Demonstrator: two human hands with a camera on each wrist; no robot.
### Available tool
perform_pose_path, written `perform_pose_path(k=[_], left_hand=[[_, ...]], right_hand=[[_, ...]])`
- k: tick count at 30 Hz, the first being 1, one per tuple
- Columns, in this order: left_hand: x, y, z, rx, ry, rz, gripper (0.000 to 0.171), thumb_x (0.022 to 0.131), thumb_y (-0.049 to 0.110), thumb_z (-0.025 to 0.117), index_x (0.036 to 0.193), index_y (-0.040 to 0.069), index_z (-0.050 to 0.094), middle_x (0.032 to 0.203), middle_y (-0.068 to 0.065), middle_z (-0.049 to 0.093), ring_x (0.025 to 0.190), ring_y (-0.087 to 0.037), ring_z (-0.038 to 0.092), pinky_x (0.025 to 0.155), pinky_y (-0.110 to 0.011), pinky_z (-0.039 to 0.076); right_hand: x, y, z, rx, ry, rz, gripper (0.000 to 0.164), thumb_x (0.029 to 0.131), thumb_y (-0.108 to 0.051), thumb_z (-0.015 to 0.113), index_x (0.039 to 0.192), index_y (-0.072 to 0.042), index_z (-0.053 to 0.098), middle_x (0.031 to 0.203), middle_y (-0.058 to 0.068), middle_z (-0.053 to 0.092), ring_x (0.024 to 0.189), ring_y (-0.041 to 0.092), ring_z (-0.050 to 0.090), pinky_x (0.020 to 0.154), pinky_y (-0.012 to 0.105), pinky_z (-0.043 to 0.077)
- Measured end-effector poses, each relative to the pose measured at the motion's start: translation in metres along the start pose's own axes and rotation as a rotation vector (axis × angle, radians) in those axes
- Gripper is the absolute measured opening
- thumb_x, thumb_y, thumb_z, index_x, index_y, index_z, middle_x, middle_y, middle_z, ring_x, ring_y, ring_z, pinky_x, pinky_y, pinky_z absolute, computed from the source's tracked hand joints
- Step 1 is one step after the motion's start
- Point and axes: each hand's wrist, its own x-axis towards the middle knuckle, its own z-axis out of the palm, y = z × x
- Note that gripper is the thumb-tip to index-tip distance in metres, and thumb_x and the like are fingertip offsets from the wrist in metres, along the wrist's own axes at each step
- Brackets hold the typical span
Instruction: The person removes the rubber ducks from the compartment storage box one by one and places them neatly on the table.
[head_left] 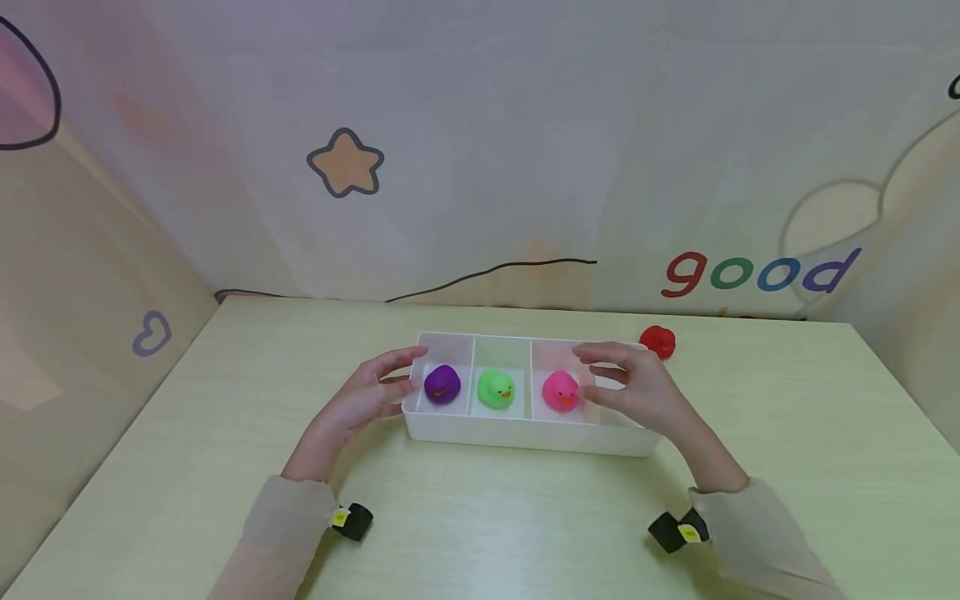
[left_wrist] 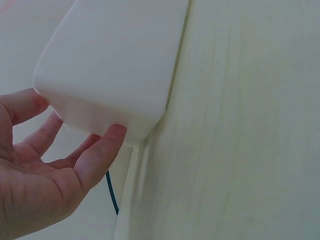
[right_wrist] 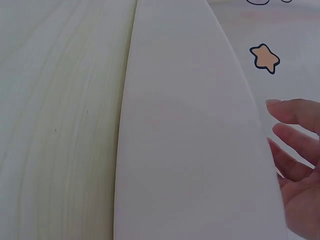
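Note:
A long white divided box stands on the table, with a purple duck, a green duck and a pink duck in separate compartments. My left hand touches the left end of the box with spread fingertips, as the left wrist view also shows. Over the box's right part is my right hand, its thumb beside the pink duck and its fingers apart from the thumb. The right wrist view shows those fingers above the box's long wall. My right hand hides much of the rightmost compartment.
A red object, rounded and partly hidden by the right hand, lies behind the box's right end. The pale table meets a printed backdrop at the back. Black wrist cameras hang beside both sleeves.

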Motion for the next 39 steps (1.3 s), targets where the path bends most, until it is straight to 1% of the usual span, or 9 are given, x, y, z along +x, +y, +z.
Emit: perform_pose_path(k=[5,13,20,25,29,33,35,37,39], left_hand=[[-0.001,0.001,0.000,-0.003,-0.005,0.005,0.051,0.090,0.004,0.051,0.138,0.009,0.038,0.144,-0.016,0.025,0.121,-0.037,0.041,0.089,-0.046,0.046],[-0.002,0.003,0.001,-0.012,-0.007,0.009,0.051,0.090,0.002,0.050,0.139,0.008,0.036,0.144,-0.017,0.026,0.122,-0.038,0.040,0.089,-0.046,0.045],[-0.002,0.003,0.000,-0.013,-0.003,0.004,0.051,0.090,0.001,0.049,0.139,0.008,0.036,0.144,-0.016,0.026,0.122,-0.038,0.039,0.089,-0.046,0.045],[-0.002,0.002,-0.001,-0.008,-0.004,0.011,0.051,0.090,0.002,0.049,0.139,0.008,0.036,0.143,-0.016,0.027,0.121,-0.037,0.041,0.089,-0.046,0.046],[-0.001,0.000,-0.001,-0.009,-0.005,0.011,0.051,0.090,0.002,0.050,0.139,0.009,0.037,0.142,-0.016,0.028,0.119,-0.035,0.042,0.088,-0.045,0.047],[0.000,-0.001,-0.001,-0.008,-0.003,0.005,0.051,0.089,0.003,0.051,0.138,0.010,0.038,0.142,-0.015,0.028,0.119,-0.034,0.042,0.088,-0.044,0.047],[0.000,-0.002,-0.001,-0.009,-0.004,0.005,0.051,0.090,0.003,0.051,0.138,0.010,0.038,0.142,-0.016,0.028,0.120,-0.035,0.042,0.088,-0.044,0.047],[0.000,-0.002,-0.001,-0.008,-0.010,0.012,0.051,0.090,0.002,0.050,0.138,0.008,0.037,0.142,-0.017,0.027,0.120,-0.036,0.042,0.088,-0.044,0.047],[0.001,-0.002,-0.001,-0.011,-0.009,0.007,0.050,0.090,0.002,0.049,0.138,0.009,0.037,0.143,-0.017,0.027,0.120,-0.036,0.042,0.088,-0.044,0.047]], right_hand=[[0.006,-0.001,0.010,-0.099,-0.028,-0.010,0.045,0.076,-0.002,0.071,0.119,0.002,0.058,0.121,0.018,0.055,0.108,0.033,0.053,0.086,0.043,0.048],[0.018,-0.007,0.022,-0.370,-0.121,-0.012,0.043,0.074,-0.004,0.073,0.115,0.003,0.061,0.116,0.018,0.059,0.104,0.035,0.056,0.082,0.042,0.051],[0.028,-0.017,0.032,-0.599,-0.222,0.047,0.042,0.070,-0.007,0.077,0.109,0.002,0.064,0.109,0.016,0.062,0.104,0.032,0.054,0.080,0.038,0.052],[0.031,-0.022,0.041,-0.776,-0.266,0.064,0.035,0.067,-0.009,0.080,0.099,-0.001,0.068,0.091,0.010,0.064,0.084,0.023,0.057,0.074,0.031,0.053],[0.033,-0.022,0.045,-0.885,-0.273,0.022,0.023,0.067,-0.009,0.080,0.085,-0.002,0.068,0.070,0.004,0.060,0.067,0.017,0.050,0.066,0.026,0.050],[0.034,-0.020,0.048,-0.940,-0.266,-0.020,0.016,0.068,-0.007,0.079,0.077,-0.002,0.065,0.062,0.003,0.055,0.062,0.017,0.045,0.060,0.024,0.047],[0.034,-0.019,0.048,-0.944,-0.263,-0.025,0.017,0.068,-0.007,0.079,0.076,-0.002,0.065,0.060,0.002,0.054,0.062,0.016,0.045,0.059,0.023,0.046],[0.034,-0.019,0.047,-0.926,-0.259,-0.026,0.018,0.068,-0.008,0.079,0.079,-0.002,0.066,0.061,0.002,0.055,0.063,0.016,0.047,0.060,0.023,0.047],[0.033,-0.020,0.046,-0.870,-0.250,-0.006,0.021,0.067,-0.010,0.080,0.083,-0.003,0.068,0.066,0.003,0.059,0.066,0.016,0.050,0.063,0.024,0.050]])
